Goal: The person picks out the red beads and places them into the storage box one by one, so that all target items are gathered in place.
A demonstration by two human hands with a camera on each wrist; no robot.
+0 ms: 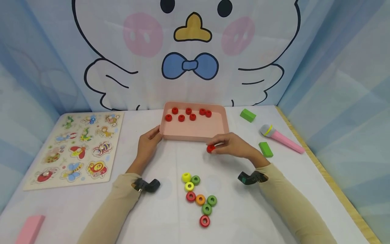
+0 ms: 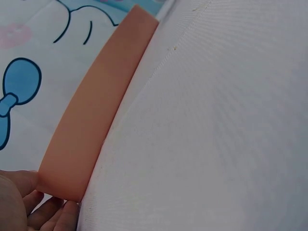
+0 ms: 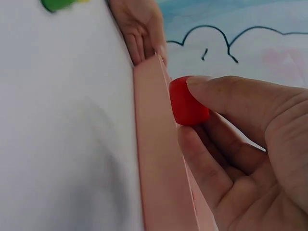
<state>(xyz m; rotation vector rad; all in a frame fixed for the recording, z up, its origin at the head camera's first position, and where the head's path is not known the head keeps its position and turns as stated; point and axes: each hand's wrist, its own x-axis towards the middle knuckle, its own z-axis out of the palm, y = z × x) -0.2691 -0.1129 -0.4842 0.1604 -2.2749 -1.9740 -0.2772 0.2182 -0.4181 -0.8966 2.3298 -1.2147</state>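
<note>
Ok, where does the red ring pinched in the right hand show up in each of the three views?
Head: red ring sits at centre, in the right hand, just before the pink tray.
Left wrist: not in it; only the tray wall and left hand.
Right wrist: centre right, beside the tray wall.
Shared landmark: the pink tray.
</note>
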